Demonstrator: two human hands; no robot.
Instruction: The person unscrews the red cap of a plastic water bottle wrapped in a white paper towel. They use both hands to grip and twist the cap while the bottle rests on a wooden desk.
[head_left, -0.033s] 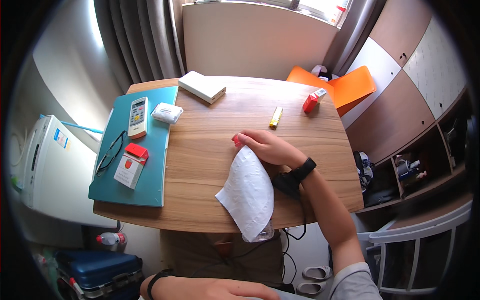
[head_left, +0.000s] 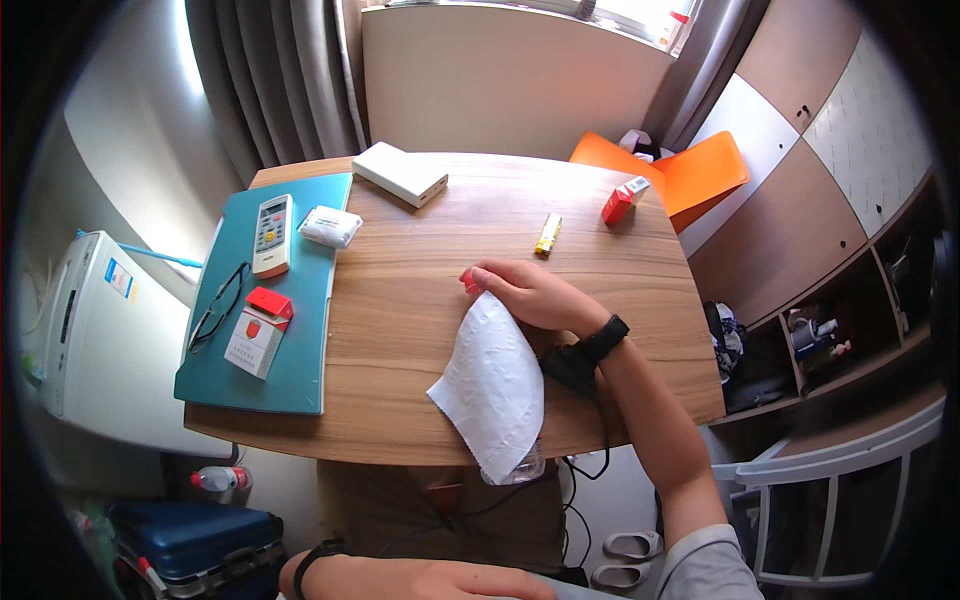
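We are pressing our right hand (head_left: 535, 295) on a white paper towel (head_left: 492, 385) at the worktop (head_left: 420, 300) near edge, fingers closed on a small red thing (head_left: 468, 283), steadying it. Our left hand (head_left: 440, 578) is resting below the worktop, fingers loosely together.

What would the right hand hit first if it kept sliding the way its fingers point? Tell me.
The right hand points left across the table. Bare wood lies ahead of its fingertips; the first thing in that line looks like the teal folder at the table's left side, though depth is hard to judge.
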